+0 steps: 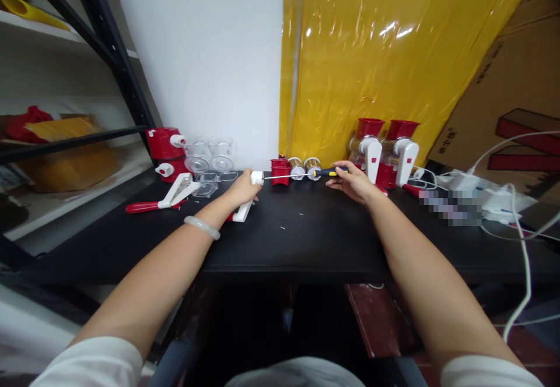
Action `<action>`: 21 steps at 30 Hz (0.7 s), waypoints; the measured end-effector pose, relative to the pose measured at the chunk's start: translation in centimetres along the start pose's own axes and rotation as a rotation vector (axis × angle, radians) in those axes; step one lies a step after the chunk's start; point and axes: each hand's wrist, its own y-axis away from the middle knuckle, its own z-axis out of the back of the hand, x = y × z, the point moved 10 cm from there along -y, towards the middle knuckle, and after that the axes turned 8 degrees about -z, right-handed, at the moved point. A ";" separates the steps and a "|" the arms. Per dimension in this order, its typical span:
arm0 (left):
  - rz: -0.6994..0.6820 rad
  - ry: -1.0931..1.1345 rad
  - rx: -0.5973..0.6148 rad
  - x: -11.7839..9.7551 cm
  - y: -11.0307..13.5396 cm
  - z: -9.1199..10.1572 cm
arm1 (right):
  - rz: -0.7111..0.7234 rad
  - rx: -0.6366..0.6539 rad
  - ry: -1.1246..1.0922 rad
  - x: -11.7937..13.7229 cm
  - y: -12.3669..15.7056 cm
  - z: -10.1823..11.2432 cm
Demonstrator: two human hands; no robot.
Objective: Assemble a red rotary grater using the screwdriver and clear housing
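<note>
My left hand (242, 191), a pale bangle on its wrist, is closed around a white crank handle (256, 178) whose red grip shows partly below the hand. My right hand (355, 184) grips a screwdriver (324, 172) by its dark blue and yellow handle. Its long shaft lies level, pointing left, and the tip meets the white round end of the crank handle; whether it sits in a screw cannot be made out. Small screws (282, 228) lie on the black table (280, 253) below. Behind the shaft stand a red plastic part (280, 171) and two metallic drums (312, 168).
At left are red grater bodies (166, 148), clear plastic parts (210, 159) and another white crank handle (177, 193). Two assembled red-and-white rotary graters (400, 154) stand at right. White cables and plugs (499, 197) crowd the right side. A black shelf frame (109, 43) rises at left.
</note>
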 end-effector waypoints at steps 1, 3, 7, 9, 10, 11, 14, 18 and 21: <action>0.006 -0.009 -0.001 0.1 0.0 0.1 | 0.008 -0.007 0.023 0.0 0.0 0.1; 0.014 -0.020 -0.001 0.2 -0.1 0.1 | 0.011 -0.026 0.058 0.0 -0.2 0.5; 0.011 -0.019 0.004 0.5 -0.3 0.0 | 0.000 -0.055 0.088 -0.2 -0.4 1.0; 0.001 -0.019 0.003 0.5 -0.3 -0.1 | -0.009 -0.068 0.114 -0.3 -0.5 1.1; -0.003 -0.018 0.002 0.5 -0.3 -0.1 | -0.008 -0.074 0.130 -0.3 -0.5 1.1; -0.005 -0.015 0.002 0.5 -0.4 -0.1 | -0.002 -0.078 0.147 -0.2 -0.5 1.0; 0.003 -0.016 0.002 0.7 -0.4 -0.1 | 0.028 -0.088 0.214 0.1 -0.5 0.9; -0.003 -0.030 0.005 0.7 -0.5 -0.1 | 0.006 -0.099 0.326 -0.1 -0.4 1.0; -0.022 -0.026 0.006 0.7 -0.6 -0.1 | -0.005 -0.089 0.393 -0.3 -0.1 0.8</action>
